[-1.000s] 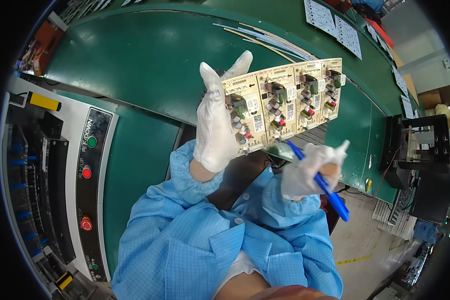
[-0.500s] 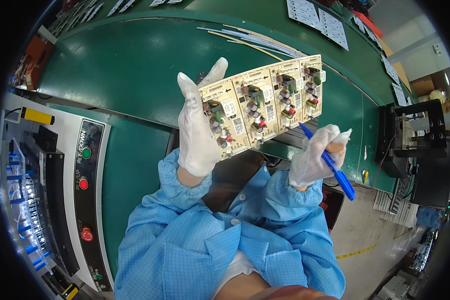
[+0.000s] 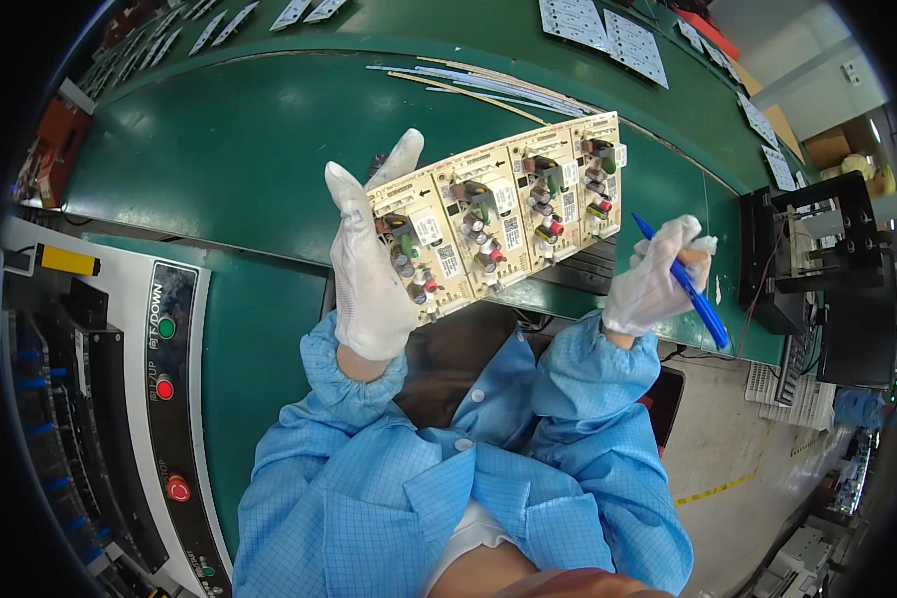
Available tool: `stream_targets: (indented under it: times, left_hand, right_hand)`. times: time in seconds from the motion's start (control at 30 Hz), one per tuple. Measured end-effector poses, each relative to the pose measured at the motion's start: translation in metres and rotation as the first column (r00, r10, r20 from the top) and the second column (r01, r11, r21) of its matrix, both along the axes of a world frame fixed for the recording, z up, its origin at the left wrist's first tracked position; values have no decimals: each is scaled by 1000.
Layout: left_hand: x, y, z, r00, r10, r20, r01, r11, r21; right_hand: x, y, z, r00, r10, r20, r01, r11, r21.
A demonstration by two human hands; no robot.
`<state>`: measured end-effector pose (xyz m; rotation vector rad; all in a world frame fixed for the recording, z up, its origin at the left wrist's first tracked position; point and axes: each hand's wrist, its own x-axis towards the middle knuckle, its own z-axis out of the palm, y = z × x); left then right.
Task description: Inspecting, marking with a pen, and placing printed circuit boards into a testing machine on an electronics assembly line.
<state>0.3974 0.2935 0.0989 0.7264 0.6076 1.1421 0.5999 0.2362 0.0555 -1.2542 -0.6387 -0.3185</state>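
My left hand (image 3: 371,284), in a white glove, grips the left end of a cream circuit board panel (image 3: 455,261). The panel is held tilted above the green bench, its component side facing me. It is split into several like sections, each carrying capacitors, a green part and red and yellow parts. To the right of the panel, my right hand (image 3: 658,277), also gloved, is closed around a blue pen (image 3: 706,310). The pen's tip points up and left, apart from the panel's right edge.
Thin white and tan strips (image 3: 498,88) lie on the green bench (image 3: 239,130) behind the panel. A control box (image 3: 174,399) with green and red buttons stands at my left. A black fixture (image 3: 817,249) is at the right. More boards (image 3: 636,48) rest on the far ledge.
My right hand has moved right and up with the pen, whose tip has come away from the panel's lower edge. The panel and left hand appear slightly further left.
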Motion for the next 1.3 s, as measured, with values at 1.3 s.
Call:
stream_targets:
  times: [1.3]
  left_hand:
    - [-3, 50, -36, 701, 259, -664, -12, 936, 353]
  right_hand:
    - [23, 38, 24, 876, 483, 9, -445, 814, -374]
